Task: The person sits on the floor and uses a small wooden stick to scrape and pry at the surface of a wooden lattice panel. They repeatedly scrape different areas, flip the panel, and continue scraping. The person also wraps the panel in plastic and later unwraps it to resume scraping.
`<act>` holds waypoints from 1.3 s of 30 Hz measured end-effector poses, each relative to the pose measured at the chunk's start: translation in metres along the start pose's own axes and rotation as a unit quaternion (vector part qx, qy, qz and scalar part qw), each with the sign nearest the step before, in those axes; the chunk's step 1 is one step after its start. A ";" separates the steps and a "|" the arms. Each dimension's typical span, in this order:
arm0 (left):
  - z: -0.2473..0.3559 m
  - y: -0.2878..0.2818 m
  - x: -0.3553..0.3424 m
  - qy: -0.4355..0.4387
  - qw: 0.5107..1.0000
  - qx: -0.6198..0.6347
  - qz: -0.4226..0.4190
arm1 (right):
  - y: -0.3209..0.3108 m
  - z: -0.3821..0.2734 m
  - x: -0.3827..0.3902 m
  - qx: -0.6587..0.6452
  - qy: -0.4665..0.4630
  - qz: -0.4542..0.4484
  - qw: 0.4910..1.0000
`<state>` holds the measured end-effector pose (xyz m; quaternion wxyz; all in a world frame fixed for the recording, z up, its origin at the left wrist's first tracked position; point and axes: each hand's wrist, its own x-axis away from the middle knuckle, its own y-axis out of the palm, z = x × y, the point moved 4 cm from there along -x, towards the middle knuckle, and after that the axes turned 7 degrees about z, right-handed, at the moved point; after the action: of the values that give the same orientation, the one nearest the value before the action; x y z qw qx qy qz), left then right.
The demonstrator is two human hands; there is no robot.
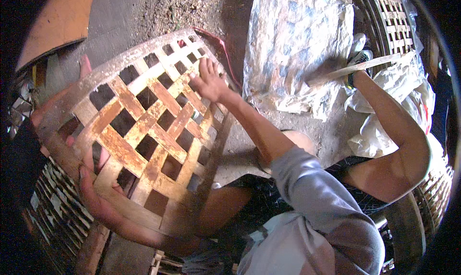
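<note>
Basket (165,141) at nine o'clock looks woven all across, though what is left does not show, while your left grip (91,186) holds it, your right grip (210,83) lies spread on top, and the crinkly sheet (293,44) at one o'clock and stick (370,63) at two lie out of the way.

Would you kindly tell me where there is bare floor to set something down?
A small patch of floor looks bare between the plastic sheet, the white plastic bags and the right sleeve; a narrow strip shows between the held woven basket and the right forearm. Far right is crowded with bags and another woven basket.
</note>
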<state>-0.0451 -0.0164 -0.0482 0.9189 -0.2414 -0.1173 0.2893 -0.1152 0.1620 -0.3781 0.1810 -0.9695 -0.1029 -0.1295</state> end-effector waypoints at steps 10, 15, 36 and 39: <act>-0.003 -0.020 0.001 0.008 0.996 -0.090 0.009 | 0.027 -0.125 0.065 -0.022 -0.311 -0.047 0.949; 0.008 -0.012 -0.010 -0.011 1.000 -0.014 0.003 | 0.023 -0.044 0.038 -0.059 0.013 -0.084 0.995; 0.013 0.005 0.000 -0.002 0.997 0.072 0.011 | -0.030 -0.246 0.110 -0.031 -0.374 0.010 0.927; 0.021 0.000 0.005 0.003 0.997 0.068 0.025 | -0.025 -0.167 0.032 -0.102 -0.203 0.021 0.974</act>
<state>-0.0486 -0.0053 -0.0295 0.9259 -0.1822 -0.0891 0.3188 -0.1265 0.1264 -0.2102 0.0591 -0.9908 -0.1029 0.0645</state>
